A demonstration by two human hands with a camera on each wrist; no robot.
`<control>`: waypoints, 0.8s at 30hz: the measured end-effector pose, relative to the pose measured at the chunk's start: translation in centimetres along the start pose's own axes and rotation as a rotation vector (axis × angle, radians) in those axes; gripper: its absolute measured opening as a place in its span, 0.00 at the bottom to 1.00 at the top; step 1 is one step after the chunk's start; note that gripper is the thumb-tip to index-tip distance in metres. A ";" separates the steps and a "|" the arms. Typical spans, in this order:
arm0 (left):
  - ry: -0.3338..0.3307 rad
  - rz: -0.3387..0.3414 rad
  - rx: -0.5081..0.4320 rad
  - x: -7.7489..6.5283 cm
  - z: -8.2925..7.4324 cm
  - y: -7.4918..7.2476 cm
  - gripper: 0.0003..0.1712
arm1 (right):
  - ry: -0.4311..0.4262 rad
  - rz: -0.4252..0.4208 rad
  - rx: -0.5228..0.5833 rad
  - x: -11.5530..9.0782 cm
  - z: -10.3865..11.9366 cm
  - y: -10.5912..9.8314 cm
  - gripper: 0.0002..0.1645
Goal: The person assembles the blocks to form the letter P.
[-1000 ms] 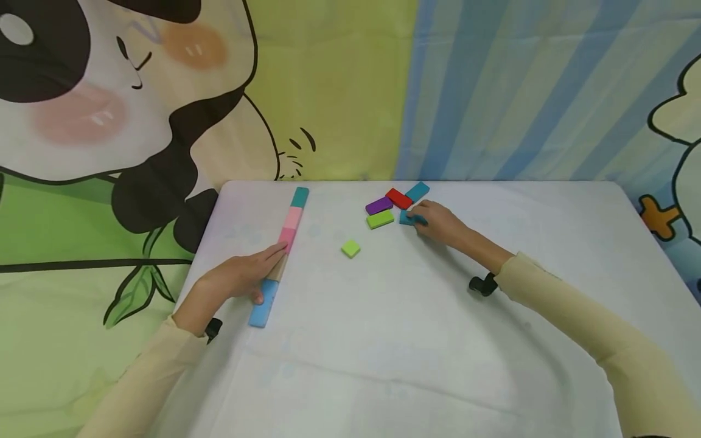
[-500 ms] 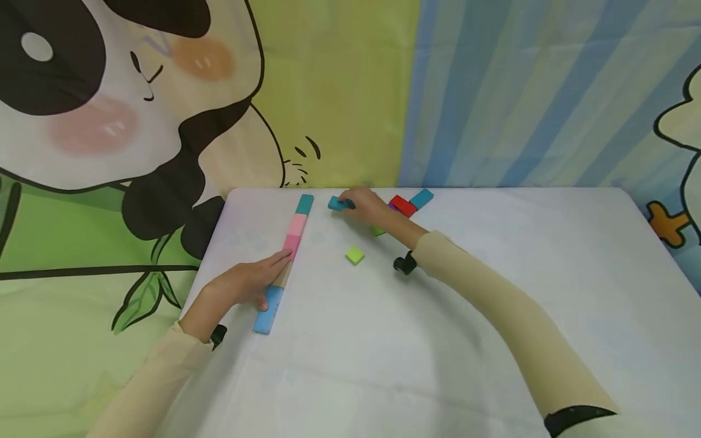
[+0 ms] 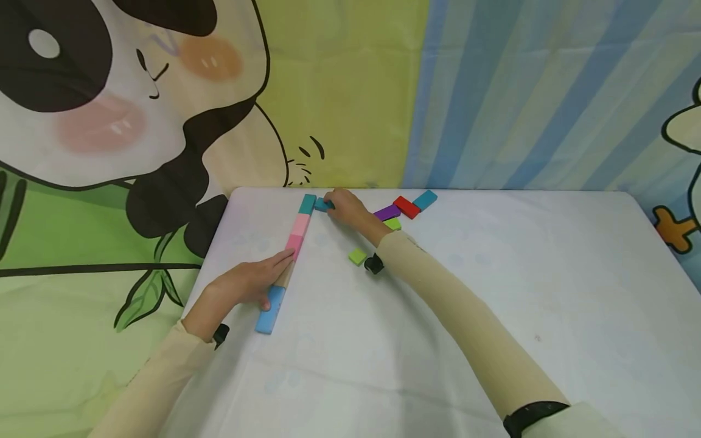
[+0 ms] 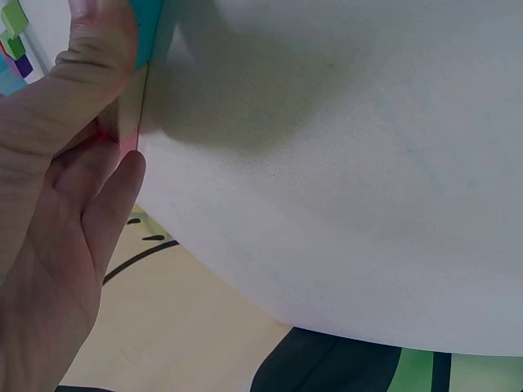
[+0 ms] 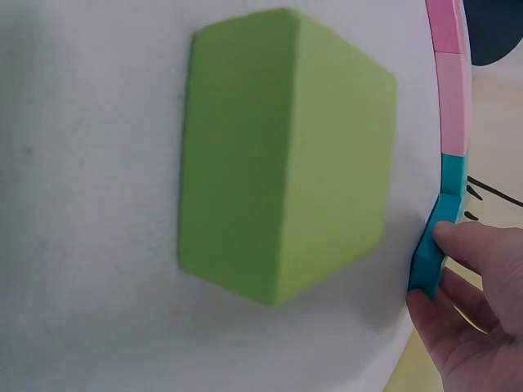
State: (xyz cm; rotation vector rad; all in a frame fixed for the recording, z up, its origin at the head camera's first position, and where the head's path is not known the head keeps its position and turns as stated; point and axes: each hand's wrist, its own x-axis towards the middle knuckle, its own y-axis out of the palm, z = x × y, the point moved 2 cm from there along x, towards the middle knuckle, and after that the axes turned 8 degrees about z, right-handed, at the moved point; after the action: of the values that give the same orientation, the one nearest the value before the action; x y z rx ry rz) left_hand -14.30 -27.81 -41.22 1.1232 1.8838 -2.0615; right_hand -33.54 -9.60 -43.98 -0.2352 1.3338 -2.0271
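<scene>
A straight row of blocks lies along the table's left side: a teal block (image 3: 308,204) at the far end, then light pink (image 5: 452,102), darker pink, a wood-coloured block (image 3: 284,277) and a light blue block (image 3: 271,310) at the near end. Across the middle of this row rests my left hand (image 3: 246,283), fingers extended along the pink and wood-coloured blocks, thumb by the light blue one. At the far end my right hand (image 3: 350,210) pinches a blue block (image 5: 426,257) between thumb and fingers. One end of that block meets the teal block at an angle.
A small lime-green block (image 3: 358,257) sits alone mid-table. Behind the right forearm lie a purple block (image 3: 387,212), a red block (image 3: 407,207), another blue block (image 3: 425,200) and a partly hidden green block (image 3: 393,224). A printed cloth (image 3: 339,91) hangs behind the table's far edge.
My right hand has carried the blue block leftward from the loose group to the row's far end. My left hand has stayed on the row.
</scene>
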 end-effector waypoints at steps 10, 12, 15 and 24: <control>-0.017 0.023 -0.023 0.1 0.1 0.0 0.68 | -0.030 -0.041 -0.073 -2.7 -0.2 -3.2 0.27; -0.020 0.021 -0.030 0.1 0.1 0.1 0.68 | -0.065 -0.055 -0.087 -4.1 -1.1 -4.6 0.27; 0.000 0.004 -0.016 0.1 0.1 0.1 0.67 | -0.097 -0.044 -0.086 -7.1 -3.2 -5.6 0.25; 0.009 -0.012 -0.001 0.0 0.2 0.3 0.68 | -0.201 0.037 -0.231 -14.0 -8.7 -2.8 0.14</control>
State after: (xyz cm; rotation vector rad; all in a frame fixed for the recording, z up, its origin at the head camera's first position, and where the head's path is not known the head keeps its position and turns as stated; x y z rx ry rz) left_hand -14.24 -28.03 -41.46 1.1253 1.9001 -2.0656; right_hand -28.60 6.33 -42.56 -0.5015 1.4305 -1.7663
